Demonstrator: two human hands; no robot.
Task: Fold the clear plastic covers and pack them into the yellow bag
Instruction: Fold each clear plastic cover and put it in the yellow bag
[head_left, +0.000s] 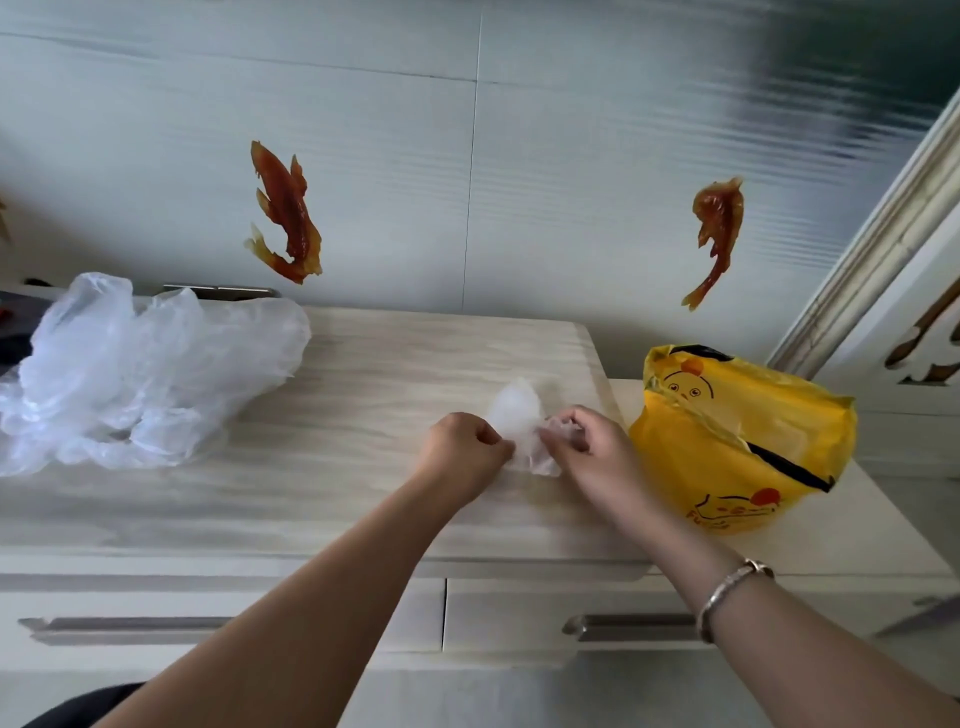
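On the pale wood-grain cabinet top (363, 364), the left hand (462, 449) and the right hand (589, 449) each pinch an edge of a small clear plastic cover (517, 415), folded down to a compact wad between them. The yellow bag (727, 441) with a chick print stands just right of the right hand, its mouth open. A loose heap of clear plastic covers (140, 374) lies well apart at the left, and a silver bracelet (730, 592) circles the right wrist.
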